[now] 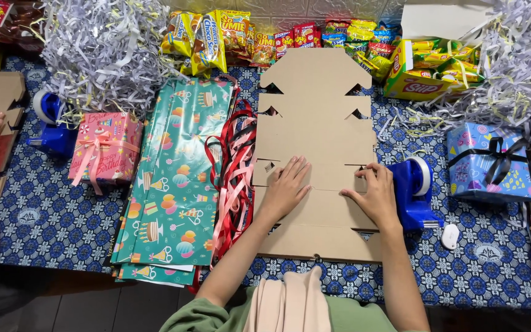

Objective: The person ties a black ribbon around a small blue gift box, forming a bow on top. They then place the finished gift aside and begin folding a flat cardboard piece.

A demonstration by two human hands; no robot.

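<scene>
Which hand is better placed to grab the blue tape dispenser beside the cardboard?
Right. The right hand rests on the flat cardboard box blank right beside the blue tape dispenser; the left hand lies farther away.

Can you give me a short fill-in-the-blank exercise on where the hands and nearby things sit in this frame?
1. Both the left hand and right hand press flat on the unfolded ____ box blank.
2. The blue tape dispenser beside the right hand lies on its ____ side.
3. Red and pink ____ lie between the blank and the teal wrapping paper sheets.

Missing words: cardboard; right; ribbons
</scene>
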